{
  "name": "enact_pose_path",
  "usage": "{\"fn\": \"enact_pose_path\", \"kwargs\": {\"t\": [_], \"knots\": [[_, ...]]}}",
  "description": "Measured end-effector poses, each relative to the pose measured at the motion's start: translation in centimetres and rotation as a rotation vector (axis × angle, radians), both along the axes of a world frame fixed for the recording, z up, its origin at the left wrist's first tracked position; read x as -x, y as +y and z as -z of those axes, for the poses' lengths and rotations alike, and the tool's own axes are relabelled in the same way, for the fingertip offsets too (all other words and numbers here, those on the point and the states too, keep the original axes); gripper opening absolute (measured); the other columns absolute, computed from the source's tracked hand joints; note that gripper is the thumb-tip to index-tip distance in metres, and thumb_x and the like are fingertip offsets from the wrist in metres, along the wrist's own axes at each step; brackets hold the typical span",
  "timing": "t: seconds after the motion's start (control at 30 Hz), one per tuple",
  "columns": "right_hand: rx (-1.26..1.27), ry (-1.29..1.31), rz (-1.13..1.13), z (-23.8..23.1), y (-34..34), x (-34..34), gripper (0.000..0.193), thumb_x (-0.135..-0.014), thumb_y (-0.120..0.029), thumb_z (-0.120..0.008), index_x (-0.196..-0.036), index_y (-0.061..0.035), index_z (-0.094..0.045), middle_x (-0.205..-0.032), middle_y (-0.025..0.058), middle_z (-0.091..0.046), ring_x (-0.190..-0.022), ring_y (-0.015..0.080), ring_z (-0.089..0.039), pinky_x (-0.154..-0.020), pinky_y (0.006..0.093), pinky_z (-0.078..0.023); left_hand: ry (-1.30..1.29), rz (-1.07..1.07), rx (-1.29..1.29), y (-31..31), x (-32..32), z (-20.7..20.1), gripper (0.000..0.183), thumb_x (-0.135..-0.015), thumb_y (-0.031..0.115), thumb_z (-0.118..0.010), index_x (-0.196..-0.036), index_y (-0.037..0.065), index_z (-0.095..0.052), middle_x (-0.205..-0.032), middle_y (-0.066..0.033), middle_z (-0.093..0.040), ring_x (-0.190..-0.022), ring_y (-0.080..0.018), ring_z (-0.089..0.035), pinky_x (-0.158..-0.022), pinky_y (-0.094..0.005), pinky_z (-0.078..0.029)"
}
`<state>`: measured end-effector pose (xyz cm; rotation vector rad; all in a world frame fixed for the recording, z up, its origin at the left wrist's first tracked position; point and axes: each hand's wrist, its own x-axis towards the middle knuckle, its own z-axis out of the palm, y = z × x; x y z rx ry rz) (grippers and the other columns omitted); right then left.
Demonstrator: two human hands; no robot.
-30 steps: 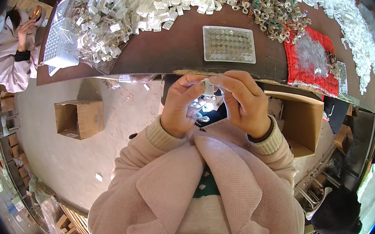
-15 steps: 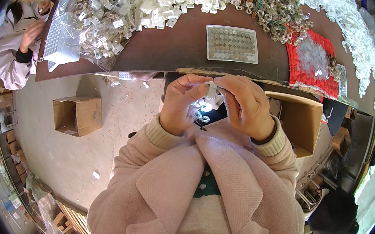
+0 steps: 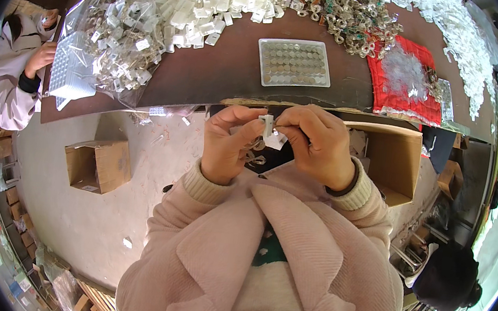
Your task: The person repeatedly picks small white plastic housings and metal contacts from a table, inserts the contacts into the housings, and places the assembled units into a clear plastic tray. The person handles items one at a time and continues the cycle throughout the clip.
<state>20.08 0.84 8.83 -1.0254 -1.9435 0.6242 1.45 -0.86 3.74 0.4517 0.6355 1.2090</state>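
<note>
By the brown tabletop (image 3: 209, 69), left hand (image 3: 224, 147) grips a small white blocky plastic piece (image 3: 268, 125); right hand (image 3: 325, 151) pinches alongside; earlier bright glow gone.

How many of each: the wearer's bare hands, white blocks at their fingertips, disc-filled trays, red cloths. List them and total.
Bare hands, left hand and right hand: 2
Small white plastic block: 1
Pale rectangular plastic disc-filled tray: 1
Red quilted cloth: 1
Total: 5
</note>
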Motion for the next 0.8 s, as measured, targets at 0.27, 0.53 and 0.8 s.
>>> {"fn": "enact_pose_path", "kwargs": {"t": [0.27,0.53,0.8], "knots": [[-0.037,-0.078,-0.016,0.9,0.9,-0.3,0.015,-0.078,0.004,-0.071,-0.090,-0.0032,-0.067,-0.083,0.0106,-0.069,-0.072,0.0303,-0.066,-0.066,0.0353,-0.053,0.108,-0.035,-0.063,0.5,-0.4,0.2,0.018,-0.084,-0.008,-0.071,-0.101,-0.002,-0.070,-0.098,-0.0092,-0.072,-0.080,-0.0082,-0.066,-0.068,-0.0193,-0.052],[-0.261,-0.261,0.837,2.5,10.7,-10.4,0.023,-0.084,-0.015,-0.077,-0.102,-0.0041,-0.071,-0.096,0.0161,-0.068,-0.090,0.0322,-0.065,-0.081,0.0432,-0.051,-0.105,0.024,0.161,2.4,0.0,-0.1,0.028,-0.100,0.018,-0.052,-0.119,0.000,-0.062,-0.091,-0.0076,-0.064,-0.063,-0.0099,-0.055,-0.042,-0.0167,-0.032],[0.079,-0.127,0.796,4.6,13.4,-14.9,0.030,-0.085,-0.018,-0.077,-0.108,0.0004,-0.070,-0.094,0.0112,-0.071,-0.086,0.0192,-0.065,-0.078,0.0311,-0.050,-0.123,0.097,0.062,2.6,-0.1,0.6,0.015,-0.098,0.014,-0.059,-0.106,0.003,-0.065,-0.094,-0.0094,-0.064,-0.065,-0.0132,-0.058,-0.049,-0.0205,-0.039]]}}
